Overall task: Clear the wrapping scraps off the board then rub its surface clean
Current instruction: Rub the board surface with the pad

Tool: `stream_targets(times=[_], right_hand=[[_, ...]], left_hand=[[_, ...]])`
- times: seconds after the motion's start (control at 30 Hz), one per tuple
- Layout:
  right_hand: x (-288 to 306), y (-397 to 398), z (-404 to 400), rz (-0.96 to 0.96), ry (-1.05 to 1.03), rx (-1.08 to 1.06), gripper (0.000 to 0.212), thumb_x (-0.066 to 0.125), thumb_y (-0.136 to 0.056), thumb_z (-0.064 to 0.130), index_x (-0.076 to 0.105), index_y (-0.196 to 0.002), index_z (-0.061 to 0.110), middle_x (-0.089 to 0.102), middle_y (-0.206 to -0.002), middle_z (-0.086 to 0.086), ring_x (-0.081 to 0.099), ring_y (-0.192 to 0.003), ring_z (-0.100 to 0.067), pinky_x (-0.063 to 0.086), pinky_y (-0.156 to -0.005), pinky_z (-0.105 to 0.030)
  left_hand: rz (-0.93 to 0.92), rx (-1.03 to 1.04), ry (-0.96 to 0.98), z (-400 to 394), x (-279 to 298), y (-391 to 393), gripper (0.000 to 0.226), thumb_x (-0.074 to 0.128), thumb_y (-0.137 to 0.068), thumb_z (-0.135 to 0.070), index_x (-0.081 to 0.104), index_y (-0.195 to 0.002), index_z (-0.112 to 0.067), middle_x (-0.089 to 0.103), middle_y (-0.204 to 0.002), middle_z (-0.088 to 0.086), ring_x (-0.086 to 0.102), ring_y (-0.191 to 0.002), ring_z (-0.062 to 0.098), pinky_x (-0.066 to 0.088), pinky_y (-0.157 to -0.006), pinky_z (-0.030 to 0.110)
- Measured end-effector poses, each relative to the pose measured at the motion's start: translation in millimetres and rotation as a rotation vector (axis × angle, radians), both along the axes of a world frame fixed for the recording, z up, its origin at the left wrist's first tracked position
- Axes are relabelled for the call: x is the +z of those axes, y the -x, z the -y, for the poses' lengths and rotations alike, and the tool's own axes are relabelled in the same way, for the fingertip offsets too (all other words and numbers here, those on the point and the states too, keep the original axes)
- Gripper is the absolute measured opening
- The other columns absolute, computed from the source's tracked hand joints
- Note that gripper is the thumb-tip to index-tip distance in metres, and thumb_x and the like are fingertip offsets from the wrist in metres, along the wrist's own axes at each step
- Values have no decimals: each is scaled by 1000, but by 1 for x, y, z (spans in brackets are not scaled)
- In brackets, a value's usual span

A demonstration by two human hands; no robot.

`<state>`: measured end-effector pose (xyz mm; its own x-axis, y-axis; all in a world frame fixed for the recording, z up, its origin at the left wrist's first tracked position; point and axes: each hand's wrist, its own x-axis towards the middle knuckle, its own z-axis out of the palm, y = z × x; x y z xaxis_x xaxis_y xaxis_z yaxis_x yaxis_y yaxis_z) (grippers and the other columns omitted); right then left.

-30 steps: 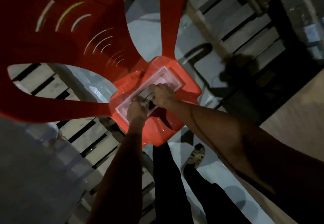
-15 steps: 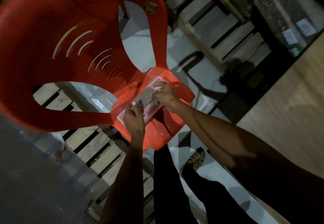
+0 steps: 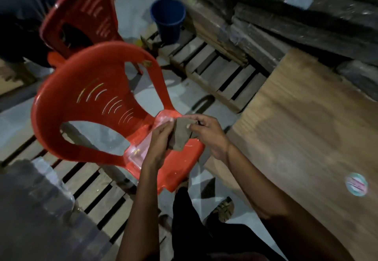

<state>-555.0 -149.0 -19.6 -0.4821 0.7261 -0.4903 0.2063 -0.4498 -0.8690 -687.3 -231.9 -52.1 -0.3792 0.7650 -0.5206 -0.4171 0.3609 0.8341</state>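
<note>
Both my hands hold a grey-brown sheet (image 3: 180, 136), like sandpaper or a stiff rag, above the seat of a red plastic chair (image 3: 86, 105). My left hand (image 3: 158, 141) grips its left edge and my right hand (image 3: 206, 133) pinches its right edge. Under them a clear plastic tray (image 3: 137, 152) lies on the chair seat. A large brown wooden board (image 3: 306, 129) lies flat to the right, with a round sticker (image 3: 356, 184) near its front part.
A second red chair (image 3: 81, 13) and a blue bucket (image 3: 168, 18) stand behind. Wooden pallets (image 3: 221, 74) cover the floor, and wrapped stacks of boards (image 3: 296, 21) fill the back right. My legs and sandalled foot (image 3: 224, 209) are below.
My hands have lifted the grey-brown sheet out of the tray on the chair seat. My view has tilted up and to the right, which brings the board into sight.
</note>
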Motion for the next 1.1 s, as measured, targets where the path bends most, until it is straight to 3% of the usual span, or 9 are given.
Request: stream_targets(times=[0.1,0.23,0.33,0.47,0.63,0.77,0.87,1.0,1.1], right_hand=[[29,-41,20,-51,-49,-111,27,65,-92,-7,75,-104,15,76,-109,-12,72,-100,-21,59,-87,-36],[58,-96,45,-42,-120,-285,24,70,-91,-4,72,-109,13,77,-102,-6,74,-87,-9,60,-77,-26],[74,-142,56,17,-141,-345,32,69,-93,-4,67,-123,8,69,-118,-11,69,-75,1,57,-68,-17],[93,-205,60,103,-171,-288,46,71,-94,4,60,-139,9,62,-126,-3,63,-80,-14,54,-60,-16],[110,-261,54,91,-266,-332,29,78,-82,-11,72,-111,-6,73,-100,-19,69,-82,-24,62,-67,-26],[104,-284,44,254,-444,-517,29,84,-75,-5,75,-80,22,75,-78,-3,66,-68,-8,57,-68,-30],[93,-287,42,356,-727,-689,24,80,-73,1,70,-76,23,68,-78,5,65,-71,-9,52,-66,-26],[76,-285,38,482,-1020,-709,19,78,-77,-7,67,-74,8,66,-83,-3,63,-81,-15,49,-73,-23],[65,-271,34,581,-1137,-651,17,76,-82,-7,67,-79,6,64,-91,-4,59,-89,-17,45,-79,-20]], left_hand=[[54,-21,-104,9,36,-39,37,57,-101,-32,72,-120,-4,76,-109,16,71,-92,26,56,-68,28],[2,-120,-216,23,80,-99,34,58,-101,-26,72,-121,-4,75,-102,17,68,-79,20,50,-59,21],[-30,-195,-263,31,98,-143,33,59,-100,-26,73,-120,-3,76,-107,18,71,-85,22,52,-64,20],[-150,-300,-320,32,107,-192,28,60,-100,-25,77,-117,-10,76,-94,11,63,-72,12,47,-59,21],[-196,-386,-381,14,114,-235,21,60,-102,-19,79,-105,-11,64,-66,3,47,-56,17,35,-49,22],[-332,-448,-359,-14,111,-251,17,66,-100,-18,74,-114,-13,75,-96,-7,67,-82,6,53,-68,26],[-462,-359,-295,-35,106,-257,18,67,-99,-30,73,-113,-19,73,-113,-2,68,-105,15,54,-85,29],[-114,-463,-71,-58,120,-260,44,54,-100,-56,74,-100,-16,78,-91,10,72,-76,19,56,-67,32],[-35,-627,-93,-76,115,-256,37,64,-99,-43,77,-108,-10,79,-97,13,73,-84,23,55,-72,35]])
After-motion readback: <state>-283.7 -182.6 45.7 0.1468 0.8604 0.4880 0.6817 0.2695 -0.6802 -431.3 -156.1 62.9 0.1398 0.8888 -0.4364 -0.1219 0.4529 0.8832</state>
